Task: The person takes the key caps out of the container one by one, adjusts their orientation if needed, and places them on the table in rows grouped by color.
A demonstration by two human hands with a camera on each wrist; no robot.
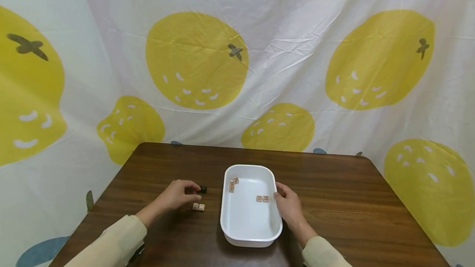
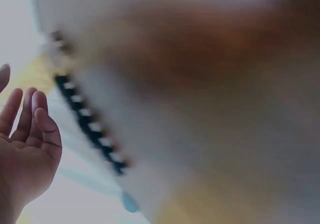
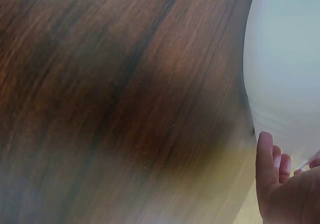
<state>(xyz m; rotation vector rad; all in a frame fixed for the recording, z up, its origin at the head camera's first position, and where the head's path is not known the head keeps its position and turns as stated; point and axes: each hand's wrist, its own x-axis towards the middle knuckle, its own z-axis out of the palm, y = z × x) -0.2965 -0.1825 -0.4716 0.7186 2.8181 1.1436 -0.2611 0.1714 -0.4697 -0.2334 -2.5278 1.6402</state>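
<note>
A white rectangular tray (image 1: 251, 217) with rounded corners rests on the wooden table. Inside it, several small tan engraved tiles (image 1: 262, 198) lie in two groups. My right hand (image 1: 290, 205) holds the tray's right side, thumb at the rim; in the right wrist view its fingers (image 3: 266, 159) lie along the white wall. Left of the tray, my left hand (image 1: 179, 195) hovers with thumb and fingers apart and nothing seen between them. Its fingertips overlap a small black block (image 1: 203, 189). Two cream blocks (image 1: 198, 207) sit side by side just below the thumb.
The brown wooden table (image 1: 345, 201) reaches back to a hanging cloth (image 1: 282, 73) printed with lemons. A row of dark, toothed pieces (image 2: 90, 121) shows blurred in the left wrist view. Something black (image 1: 137, 252) lies partly hidden by the left sleeve.
</note>
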